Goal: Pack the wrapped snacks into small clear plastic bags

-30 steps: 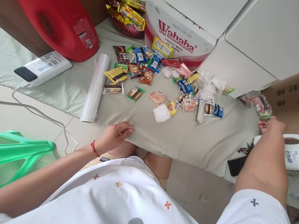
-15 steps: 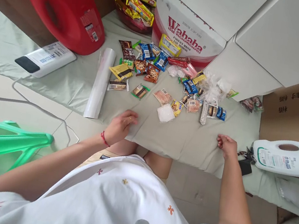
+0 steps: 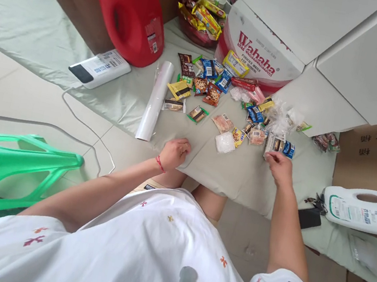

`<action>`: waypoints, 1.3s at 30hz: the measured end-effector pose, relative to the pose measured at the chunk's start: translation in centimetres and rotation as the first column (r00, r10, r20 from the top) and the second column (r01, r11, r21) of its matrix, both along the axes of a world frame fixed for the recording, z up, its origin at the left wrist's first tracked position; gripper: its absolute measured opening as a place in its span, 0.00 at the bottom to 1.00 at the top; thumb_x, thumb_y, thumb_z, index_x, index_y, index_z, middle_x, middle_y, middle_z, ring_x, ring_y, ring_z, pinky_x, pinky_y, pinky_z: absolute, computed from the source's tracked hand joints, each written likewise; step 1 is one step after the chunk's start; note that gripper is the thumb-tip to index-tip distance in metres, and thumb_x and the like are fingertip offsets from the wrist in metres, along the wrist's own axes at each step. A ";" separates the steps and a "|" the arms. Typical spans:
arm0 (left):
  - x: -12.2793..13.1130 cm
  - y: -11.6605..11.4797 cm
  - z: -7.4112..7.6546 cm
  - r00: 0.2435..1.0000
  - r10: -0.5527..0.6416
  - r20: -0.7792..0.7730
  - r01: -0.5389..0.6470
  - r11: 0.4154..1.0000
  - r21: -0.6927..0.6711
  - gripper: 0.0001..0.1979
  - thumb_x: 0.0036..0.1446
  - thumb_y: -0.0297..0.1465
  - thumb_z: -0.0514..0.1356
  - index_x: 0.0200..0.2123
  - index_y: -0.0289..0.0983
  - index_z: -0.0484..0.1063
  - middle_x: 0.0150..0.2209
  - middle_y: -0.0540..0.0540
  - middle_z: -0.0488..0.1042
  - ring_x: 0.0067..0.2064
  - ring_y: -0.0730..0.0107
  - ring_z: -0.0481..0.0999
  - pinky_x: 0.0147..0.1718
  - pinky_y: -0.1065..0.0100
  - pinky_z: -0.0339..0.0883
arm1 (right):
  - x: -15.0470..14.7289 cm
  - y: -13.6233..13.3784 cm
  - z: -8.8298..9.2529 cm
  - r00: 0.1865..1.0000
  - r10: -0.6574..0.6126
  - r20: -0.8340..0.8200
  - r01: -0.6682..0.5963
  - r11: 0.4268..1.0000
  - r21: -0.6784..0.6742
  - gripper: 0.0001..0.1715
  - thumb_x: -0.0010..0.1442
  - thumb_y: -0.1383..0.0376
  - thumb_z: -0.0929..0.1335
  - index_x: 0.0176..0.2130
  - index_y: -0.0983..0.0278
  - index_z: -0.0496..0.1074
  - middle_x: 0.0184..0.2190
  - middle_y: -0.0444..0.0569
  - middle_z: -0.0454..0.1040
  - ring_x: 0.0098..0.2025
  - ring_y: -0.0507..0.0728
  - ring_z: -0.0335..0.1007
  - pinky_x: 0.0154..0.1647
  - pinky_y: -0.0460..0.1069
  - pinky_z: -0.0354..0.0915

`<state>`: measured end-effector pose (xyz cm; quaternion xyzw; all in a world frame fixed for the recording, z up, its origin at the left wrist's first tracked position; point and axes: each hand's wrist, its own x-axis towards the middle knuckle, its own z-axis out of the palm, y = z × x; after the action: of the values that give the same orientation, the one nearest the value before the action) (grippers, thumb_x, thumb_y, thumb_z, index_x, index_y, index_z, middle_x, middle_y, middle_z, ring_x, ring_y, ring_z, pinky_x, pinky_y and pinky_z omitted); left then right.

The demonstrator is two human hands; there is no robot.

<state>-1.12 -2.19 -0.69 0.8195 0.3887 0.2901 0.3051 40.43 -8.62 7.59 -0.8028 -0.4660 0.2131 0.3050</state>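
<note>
My left hand rests at the near edge of the cloth-covered table, its fingers curled together and nothing visible in them. My right hand is farther right, thumb and fingers pinched at the lower end of a narrow, clear-wrapped snack bar. Just beyond that bar lie another wrapped biscuit and a blue snack packet. Left of it are a pinkish wrapped snack, a yellow cookie packet and a white wrapped square. Between the hands and farther back, a green-edged biscuit packet lies alone.
Crumpled clear wrappers lie behind the right-hand snacks. A plastic film roll, red jug and white device stand left. At the back are a snack bowl and Wahaha box. A white bottle lies right.
My right hand has moved forward and left from bare cloth to the wrapped snack bar and now pinches its end. My left hand stays curled at the table edge. The camera view has shifted left.
</note>
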 end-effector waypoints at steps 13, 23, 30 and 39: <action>2.3 -0.2 4.5 0.882 0.266 0.388 0.108 0.688 -0.717 0.24 0.61 0.43 0.61 0.57 0.38 0.67 0.50 0.42 0.75 0.33 0.74 0.77 0.22 0.75 0.63 | -14.9 2.0 -3.5 0.918 0.211 -0.337 -0.097 0.941 0.324 0.17 0.59 0.50 0.73 0.39 0.60 0.77 0.35 0.46 0.74 0.31 0.53 0.66 0.29 0.50 0.67; 6.8 -1.4 6.0 0.808 0.169 0.565 0.486 0.351 -0.800 0.25 0.49 0.51 0.71 0.33 0.35 0.73 0.27 0.50 0.74 0.26 0.76 0.70 0.23 0.72 0.56 | -15.6 -3.2 -2.8 0.892 0.263 -0.367 -0.108 0.913 0.393 0.10 0.58 0.55 0.76 0.37 0.58 0.79 0.37 0.45 0.74 0.34 0.53 0.71 0.37 0.51 0.71; 5.8 -2.4 6.8 0.723 0.278 0.633 0.597 0.210 -0.774 0.28 0.45 0.51 0.75 0.33 0.36 0.69 0.29 0.51 0.71 0.28 0.77 0.72 0.22 0.75 0.57 | -15.7 -3.2 -3.6 0.757 0.288 -0.587 -0.053 0.922 0.383 0.16 0.56 0.52 0.77 0.36 0.59 0.75 0.38 0.45 0.75 0.34 0.53 0.70 0.38 0.51 0.70; 6.1 -3.1 6.8 0.679 0.207 0.705 0.653 0.269 -0.708 0.31 0.47 0.53 0.74 0.31 0.37 0.62 0.22 0.57 0.62 0.22 0.82 0.59 0.20 0.76 0.46 | -17.1 -3.9 -4.5 0.636 0.149 -0.757 0.160 0.934 0.318 0.21 0.51 0.51 0.80 0.36 0.58 0.74 0.31 0.40 0.72 0.30 0.49 0.65 0.32 0.45 0.65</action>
<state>5.01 -5.24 6.14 0.3551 0.2021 0.2317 0.8828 23.33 -12.56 3.10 -0.5666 -0.3189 0.4460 0.6151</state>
